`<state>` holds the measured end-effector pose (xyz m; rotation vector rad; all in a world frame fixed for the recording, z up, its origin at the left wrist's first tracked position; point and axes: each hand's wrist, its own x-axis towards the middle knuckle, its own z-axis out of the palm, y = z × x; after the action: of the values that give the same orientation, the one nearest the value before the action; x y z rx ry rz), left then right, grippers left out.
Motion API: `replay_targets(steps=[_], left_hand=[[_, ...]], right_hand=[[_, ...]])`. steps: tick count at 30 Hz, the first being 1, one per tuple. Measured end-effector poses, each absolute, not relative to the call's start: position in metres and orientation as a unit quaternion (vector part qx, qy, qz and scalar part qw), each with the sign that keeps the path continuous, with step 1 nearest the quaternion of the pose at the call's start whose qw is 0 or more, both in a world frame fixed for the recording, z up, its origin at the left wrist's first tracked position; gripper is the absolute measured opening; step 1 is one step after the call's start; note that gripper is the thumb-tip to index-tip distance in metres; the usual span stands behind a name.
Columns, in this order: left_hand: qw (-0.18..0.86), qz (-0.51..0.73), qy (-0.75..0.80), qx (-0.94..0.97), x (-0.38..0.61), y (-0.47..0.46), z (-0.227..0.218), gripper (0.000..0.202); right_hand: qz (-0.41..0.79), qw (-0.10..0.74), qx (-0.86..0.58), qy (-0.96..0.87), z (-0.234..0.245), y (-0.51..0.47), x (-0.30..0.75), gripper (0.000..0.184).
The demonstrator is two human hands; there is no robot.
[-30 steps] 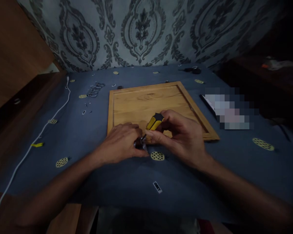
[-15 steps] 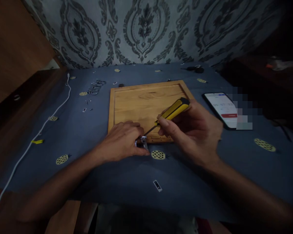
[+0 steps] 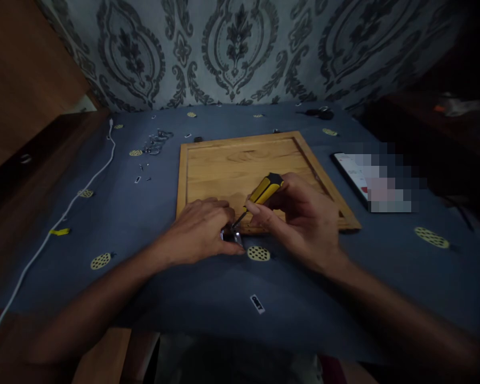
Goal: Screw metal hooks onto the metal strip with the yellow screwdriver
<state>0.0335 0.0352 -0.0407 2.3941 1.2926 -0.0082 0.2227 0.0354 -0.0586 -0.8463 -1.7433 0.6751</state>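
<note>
Gripping hand: my right hand point(image 3: 312, 224) closes around the yellow-and-black handle of a screwdriver point(image 3: 265, 190), fingertips near its shaft.
Screwdriver line: its long axis slants from my right hand down and leftward, the tip at or just beside a shiny metal fitting point(image 3: 238, 238); contact is too dim to confirm.
Steadying hand: my left hand point(image 3: 200, 229), the nearer one to the fitting, curls over it at the panel's edge, thumb below, fingers above.
Wooden panel: the framed wooden panel point(image 3: 240, 173) lies flat beyond both hands, the fitting at its near edge.
Bench: on the blue pineapple-print cloth point(image 3: 176, 304), loose metal pieces point(image 3: 158, 143) sit far left and a phone point(image 3: 351, 173) lies right of the panel.
</note>
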Motion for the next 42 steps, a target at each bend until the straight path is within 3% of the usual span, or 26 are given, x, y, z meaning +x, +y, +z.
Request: replay_targets(steps=[10,15,28,42], left_hand=[[0.208,0.002,0.466,0.860,0.034,0.036,-0.041,0.036],[0.207,0.009,0.458,0.865,0.033,0.036,-0.042,0.035],[0.202,0.021,0.455,0.867,0.031,0.035,-0.044,0.035],[0.202,0.016,0.461,0.864,0.030,0.036,-0.046,0.043]], right_hand=[[0.344,0.468,-0.357,-0.732,-0.054,0.036,0.227,0.034],[0.314,0.448,-0.354,-0.758,-0.048,0.039,0.228,0.035],[0.225,0.479,-0.384,-0.756,-0.056,0.033,0.222,0.033],[0.260,0.530,-0.412,-0.694,-0.050,0.032,0.225,0.023]])
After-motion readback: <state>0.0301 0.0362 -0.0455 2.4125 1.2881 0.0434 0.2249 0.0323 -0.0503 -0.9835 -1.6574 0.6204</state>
